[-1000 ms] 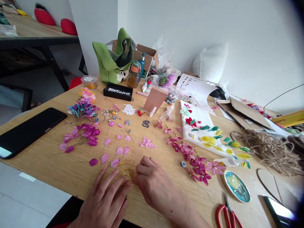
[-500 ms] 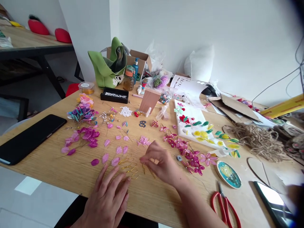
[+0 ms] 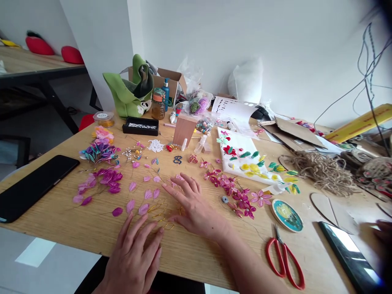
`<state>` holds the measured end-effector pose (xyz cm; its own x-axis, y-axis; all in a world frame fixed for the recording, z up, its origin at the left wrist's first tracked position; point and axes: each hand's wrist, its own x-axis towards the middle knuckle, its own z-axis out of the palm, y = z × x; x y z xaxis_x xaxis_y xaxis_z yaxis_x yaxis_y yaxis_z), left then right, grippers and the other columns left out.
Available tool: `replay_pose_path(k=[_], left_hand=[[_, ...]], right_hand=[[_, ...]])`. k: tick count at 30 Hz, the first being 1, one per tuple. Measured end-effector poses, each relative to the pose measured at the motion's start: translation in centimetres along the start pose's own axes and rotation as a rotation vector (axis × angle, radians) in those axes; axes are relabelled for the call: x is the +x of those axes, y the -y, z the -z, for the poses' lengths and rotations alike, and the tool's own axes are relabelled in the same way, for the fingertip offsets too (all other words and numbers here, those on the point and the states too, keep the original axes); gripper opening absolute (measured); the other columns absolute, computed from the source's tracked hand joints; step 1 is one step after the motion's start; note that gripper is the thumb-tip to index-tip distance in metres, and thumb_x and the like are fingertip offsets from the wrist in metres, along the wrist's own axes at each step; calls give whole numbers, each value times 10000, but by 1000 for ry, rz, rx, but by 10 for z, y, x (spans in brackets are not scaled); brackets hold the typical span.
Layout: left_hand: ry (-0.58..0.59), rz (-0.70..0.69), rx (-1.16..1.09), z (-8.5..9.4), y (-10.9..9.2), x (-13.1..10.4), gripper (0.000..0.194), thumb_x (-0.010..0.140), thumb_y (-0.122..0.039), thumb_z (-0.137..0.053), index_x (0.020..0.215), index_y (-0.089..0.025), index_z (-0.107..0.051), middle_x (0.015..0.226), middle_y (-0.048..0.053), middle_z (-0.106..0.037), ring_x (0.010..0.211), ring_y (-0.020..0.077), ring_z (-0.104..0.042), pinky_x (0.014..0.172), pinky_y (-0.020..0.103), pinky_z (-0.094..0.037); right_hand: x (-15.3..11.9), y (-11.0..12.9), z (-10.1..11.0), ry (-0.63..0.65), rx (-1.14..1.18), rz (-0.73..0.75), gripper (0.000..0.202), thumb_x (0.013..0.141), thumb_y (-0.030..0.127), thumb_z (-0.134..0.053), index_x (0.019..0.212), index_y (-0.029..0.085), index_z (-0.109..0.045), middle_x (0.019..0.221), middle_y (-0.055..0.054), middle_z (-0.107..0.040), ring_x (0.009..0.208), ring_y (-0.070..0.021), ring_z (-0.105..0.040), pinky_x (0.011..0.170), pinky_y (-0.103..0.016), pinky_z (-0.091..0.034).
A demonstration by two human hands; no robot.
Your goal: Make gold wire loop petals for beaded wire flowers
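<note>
My left hand (image 3: 133, 249) rests at the table's near edge, fingers stretched out and apart, holding nothing. Its fingertips are close to a pink petal (image 3: 143, 209) and some gold wire loops (image 3: 157, 210). My right hand (image 3: 191, 206) hovers over the middle of the table with its fingers spread and nothing visible in them. Part of the wire lies hidden beneath it. Loose pink petals (image 3: 148, 194) are scattered to the left of that hand. To its right lies a cluster of magenta wire-framed flowers (image 3: 241, 200), beside a small grey spool (image 3: 225, 199).
Red-handled scissors (image 3: 283, 257), a round painted dish (image 3: 287, 215) and a phone (image 3: 346, 253) lie on the right. A black power bank or phone-like slab (image 3: 39, 185) is at far left. A wooden block (image 3: 184, 130), green bag (image 3: 127, 96) and white foam board (image 3: 232, 163) stand farther back.
My right hand has opened from a pinch, its fingers now spread and reaching forward. My left hand stays nearly in place. The whole view has shifted slightly to the right.
</note>
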<state>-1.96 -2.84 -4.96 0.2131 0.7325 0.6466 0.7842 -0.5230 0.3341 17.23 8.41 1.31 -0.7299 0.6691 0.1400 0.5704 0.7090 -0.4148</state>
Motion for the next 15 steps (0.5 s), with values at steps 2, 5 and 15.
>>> replay_pose_path(k=[2, 5, 15], left_hand=[[-4, 1, -7, 0, 0, 0, 248, 916, -248, -563, 1096, -161, -711, 1099, 120, -672, 1206, 327, -515, 1124, 562, -291], [-7, 2, -16, -2, 1, -1, 255, 916, -252, -564, 1095, -150, -714, 1093, 125, -675, 1204, 333, -516, 1124, 565, -286], [2, 12, -7, -3, 2, -4, 252, 904, -253, -588, 1088, -141, -719, 1109, 132, -671, 1219, 326, -506, 1145, 543, -268]], right_hand=[[0, 0, -1, 33, -23, -9, 839, 832, 377, -739, 1523, 300, -269, 1507, -133, -322, 1448, -340, -120, 1145, -618, -160], [0, 1, 1, 48, -24, -12, 786, 834, 372, -738, 1498, 299, -323, 1525, -127, -302, 1461, -338, -83, 1152, -629, -130], [-1, 13, 5, 105, 63, 163, 133, 889, 171, -621, 794, 197, -709, 1272, -41, -525, 1417, -265, -231, 1174, -453, -221]])
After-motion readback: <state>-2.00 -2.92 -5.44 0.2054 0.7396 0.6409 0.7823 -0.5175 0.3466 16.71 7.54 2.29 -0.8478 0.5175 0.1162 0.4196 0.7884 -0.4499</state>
